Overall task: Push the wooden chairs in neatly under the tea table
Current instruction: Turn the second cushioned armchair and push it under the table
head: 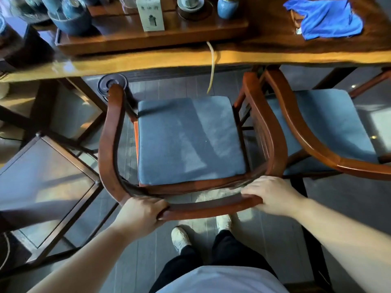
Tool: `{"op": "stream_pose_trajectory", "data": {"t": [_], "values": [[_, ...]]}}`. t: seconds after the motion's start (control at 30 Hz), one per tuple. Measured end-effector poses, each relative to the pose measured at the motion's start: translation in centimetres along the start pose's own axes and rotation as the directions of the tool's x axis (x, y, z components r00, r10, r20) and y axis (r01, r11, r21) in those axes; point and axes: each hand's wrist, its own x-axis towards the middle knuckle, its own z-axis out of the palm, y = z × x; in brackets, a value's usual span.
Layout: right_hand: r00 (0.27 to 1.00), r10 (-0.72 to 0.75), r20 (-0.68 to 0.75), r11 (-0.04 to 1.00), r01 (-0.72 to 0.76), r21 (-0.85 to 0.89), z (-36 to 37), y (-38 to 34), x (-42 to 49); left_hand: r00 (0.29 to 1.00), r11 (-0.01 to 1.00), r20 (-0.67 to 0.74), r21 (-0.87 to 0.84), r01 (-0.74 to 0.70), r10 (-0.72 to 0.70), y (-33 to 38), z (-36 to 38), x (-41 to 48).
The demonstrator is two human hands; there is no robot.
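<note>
A wooden armchair [110,132] with a curved rail and a blue-grey seat cushion [188,140] stands in front of me, facing the tea table [148,60]. Its front sits just short of the table's edge. My left hand [139,212] grips the back rail at its left bend. My right hand [273,193] grips the same rail on the right. A second wooden chair [296,127] with a blue-grey cushion stands to the right, touching the first, its front partly under the table.
On the table lie a wooden tea tray [148,37] with blue ceramic pots, a paper box [150,13] and a blue cloth [325,17]. A cord [212,66] hangs over the table edge. A low dark stool [46,187] stands at the left. My feet are behind the chair.
</note>
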Motion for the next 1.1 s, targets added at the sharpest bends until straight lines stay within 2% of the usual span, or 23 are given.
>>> {"op": "stream_pose_trajectory", "data": {"t": [0.2,0.4,0.5,0.6,0.7,0.87,1.0,1.1], "values": [[0.998,0.058,0.016,0.998,-0.058,-0.009,-1.9,2.3,1.5,0.999,0.999,0.027,0.005,0.037,-0.037,-0.8,0.9,2.5],[0.998,0.028,-0.055,0.999,-0.03,-0.036,0.2,-0.6,3.6,1.0,1.0,-0.014,0.006,0.014,-0.014,-4.4,-1.9,2.4],[0.999,0.019,-0.051,0.999,-0.022,-0.049,0.1,-0.5,3.8,1.0,0.999,0.015,-0.027,0.027,-0.027,-4.5,-2.2,2.7],[1.0,0.008,-0.007,0.998,-0.008,-0.063,-0.3,0.0,3.3,0.999,0.999,-0.013,-0.013,0.035,-0.035,-3.4,-1.7,2.5],[0.999,-0.006,0.044,0.998,0.009,-0.069,-0.8,0.6,2.7,0.997,0.997,0.027,-0.03,0.071,-0.07,-1.6,-1.3,2.5],[0.997,-0.016,0.078,0.997,0.021,-0.069,-1.3,1.0,2.1,0.993,0.995,0.069,0.042,0.094,-0.096,-0.3,-1.4,2.6],[0.988,0.017,0.155,0.999,-0.009,-0.049,-2.1,0.5,2.1,0.965,0.98,0.173,0.041,0.194,-0.198,0.3,-2.0,2.6],[0.972,0.008,0.236,0.997,0.01,-0.073,-2.5,-0.4,2.3,0.933,0.969,0.264,0.107,0.224,-0.245,1.3,-3.0,2.8]]}}
